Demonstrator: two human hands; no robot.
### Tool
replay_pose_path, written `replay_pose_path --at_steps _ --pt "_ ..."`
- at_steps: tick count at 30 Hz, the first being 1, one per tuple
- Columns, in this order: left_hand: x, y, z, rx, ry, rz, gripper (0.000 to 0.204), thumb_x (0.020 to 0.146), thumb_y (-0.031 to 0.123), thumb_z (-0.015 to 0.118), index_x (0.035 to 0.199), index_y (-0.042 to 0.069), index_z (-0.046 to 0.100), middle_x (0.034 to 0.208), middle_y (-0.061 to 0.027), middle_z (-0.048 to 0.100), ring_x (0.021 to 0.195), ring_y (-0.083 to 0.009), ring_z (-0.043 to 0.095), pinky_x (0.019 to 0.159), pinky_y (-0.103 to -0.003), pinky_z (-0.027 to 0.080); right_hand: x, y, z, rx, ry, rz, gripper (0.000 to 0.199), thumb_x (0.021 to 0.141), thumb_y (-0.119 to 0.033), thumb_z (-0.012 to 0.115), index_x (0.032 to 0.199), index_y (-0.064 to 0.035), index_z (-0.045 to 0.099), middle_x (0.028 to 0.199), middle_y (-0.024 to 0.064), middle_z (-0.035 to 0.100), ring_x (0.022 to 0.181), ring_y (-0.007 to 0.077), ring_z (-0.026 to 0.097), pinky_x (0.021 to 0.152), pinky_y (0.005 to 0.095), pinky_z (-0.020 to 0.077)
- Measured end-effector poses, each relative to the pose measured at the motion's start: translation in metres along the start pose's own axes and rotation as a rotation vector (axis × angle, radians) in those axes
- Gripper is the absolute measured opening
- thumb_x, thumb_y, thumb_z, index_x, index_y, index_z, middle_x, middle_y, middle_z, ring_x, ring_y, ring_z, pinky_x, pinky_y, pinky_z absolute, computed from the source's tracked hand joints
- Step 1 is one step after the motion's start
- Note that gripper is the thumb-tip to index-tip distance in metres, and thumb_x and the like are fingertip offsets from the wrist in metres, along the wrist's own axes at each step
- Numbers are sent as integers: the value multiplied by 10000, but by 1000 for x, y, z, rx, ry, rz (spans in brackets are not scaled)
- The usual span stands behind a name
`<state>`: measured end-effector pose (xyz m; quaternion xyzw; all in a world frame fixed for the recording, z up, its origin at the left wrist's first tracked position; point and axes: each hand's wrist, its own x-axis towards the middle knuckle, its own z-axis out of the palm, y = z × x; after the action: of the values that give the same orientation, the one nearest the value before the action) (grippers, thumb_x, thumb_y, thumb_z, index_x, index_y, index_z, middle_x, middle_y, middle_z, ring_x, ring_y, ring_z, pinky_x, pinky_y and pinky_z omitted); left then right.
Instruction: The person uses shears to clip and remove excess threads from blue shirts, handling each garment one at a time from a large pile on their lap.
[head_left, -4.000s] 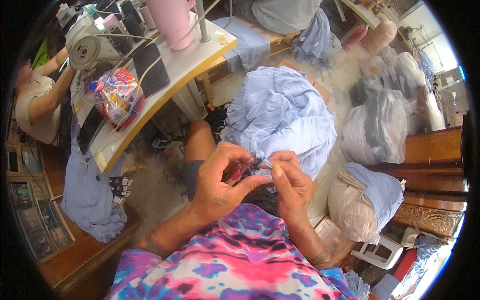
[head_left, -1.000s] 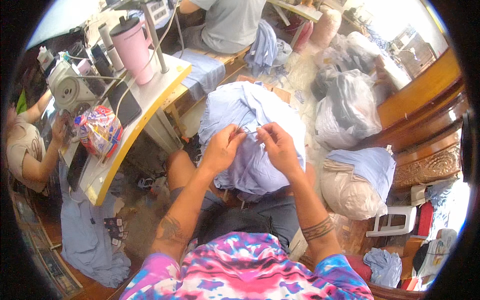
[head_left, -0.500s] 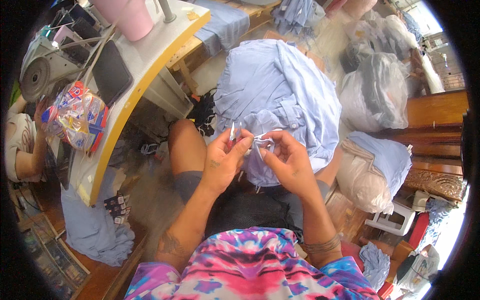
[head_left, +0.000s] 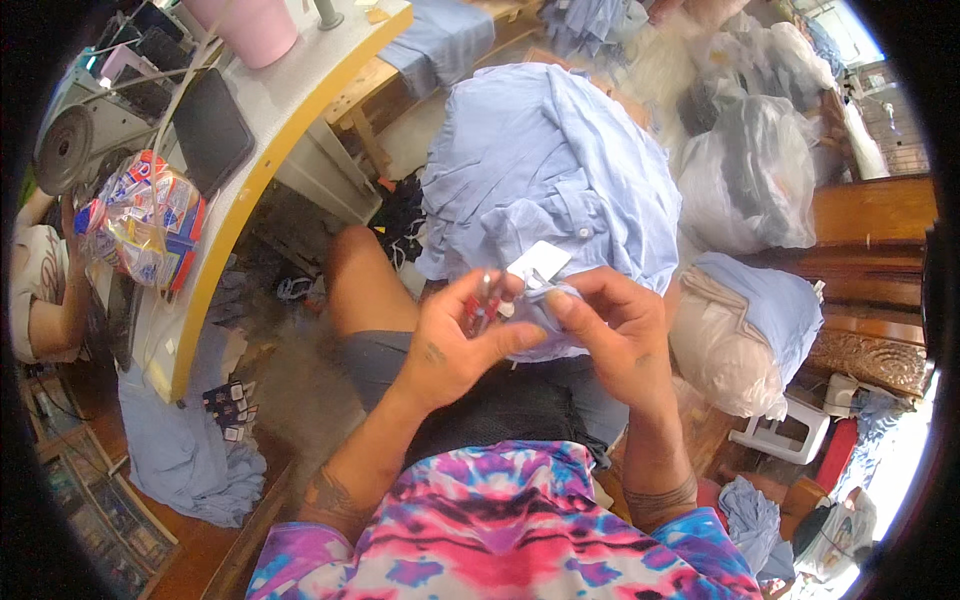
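Observation:
My left hand (head_left: 445, 345) is closed around small thread snips (head_left: 476, 312) with red handles; their tips are blurred. My right hand (head_left: 622, 325) pinches a gathered bit of light blue cloth (head_left: 552, 296) between thumb and fingers. Between the two hands a blank-looking white tag (head_left: 540, 262) stands out, lying against the cloth. Whether the left fingertips also touch the tag or its string is unclear. In front of my hands a large heap of light blue garments (head_left: 555, 150), one with a button placket, rests over my lap area.
To the left curves a yellow-edged table (head_left: 290, 130) with a pink pot (head_left: 245, 30), a dark tablet-like slab and a plastic-wrapped packet (head_left: 150, 225). Another person sits behind it. Plastic bags (head_left: 750, 170), a wrapped cloth bundle (head_left: 740, 335) and a white stool (head_left: 790, 430) are at right.
Both hands have come a little nearer to me, and the right has shifted right. The snips' blades no longer point up and away. A white tag now shows between the hands.

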<state>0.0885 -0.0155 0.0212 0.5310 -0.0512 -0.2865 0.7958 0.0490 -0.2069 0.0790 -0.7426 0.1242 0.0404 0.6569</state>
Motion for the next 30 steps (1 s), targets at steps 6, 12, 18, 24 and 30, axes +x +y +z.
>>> replay_pose_path --at_steps 6,12,18,24,30 --pt "-17 16 34 -212 -100 -177 212 945 144 756 1090 22 660 746 44 566 521 -11 417 440 -197 276 -13 -18 -27 177 12 13 207 1029 -205 684 1017 1 680 789 -68 605 690 -19 459 603 179 339" --pt "-33 26 49 -244 -109 -267 179 963 171 746 1080 43 703 717 73 541 505 2 366 433 -208 228 -36 -6 -17 266 146 -145 221 1065 -221 629 1023 -8 669 752 -77 565 654 -18 420 565 180 292" --pt "-39 40 60 -159 -137 -272 164 985 187 724 1033 31 721 724 81 543 532 7 382 454 -198 244 -48 2 -16 388 195 -221 230 1086 -217 578 1035 -12 667 741 -67 563 648 -8 415 574 180 301" --pt "-39 46 66 26 -108 -207 208 985 207 708 1033 6 686 707 42 538 506 -12 398 432 -209 272 -53 12 -14 401 134 -344 184 1047 -184 635 1080 -5 664 920 9 669 764 37 513 691 208 412" --pt "-38 49 66 8 -100 -173 201 975 181 721 1038 -4 675 710 42 545 510 -5 398 437 -205 264 -54 18 -2 356 211 -369 166 1042 -164 642 1087 -5 649 986 38 687 822 51 541 739 221 433"
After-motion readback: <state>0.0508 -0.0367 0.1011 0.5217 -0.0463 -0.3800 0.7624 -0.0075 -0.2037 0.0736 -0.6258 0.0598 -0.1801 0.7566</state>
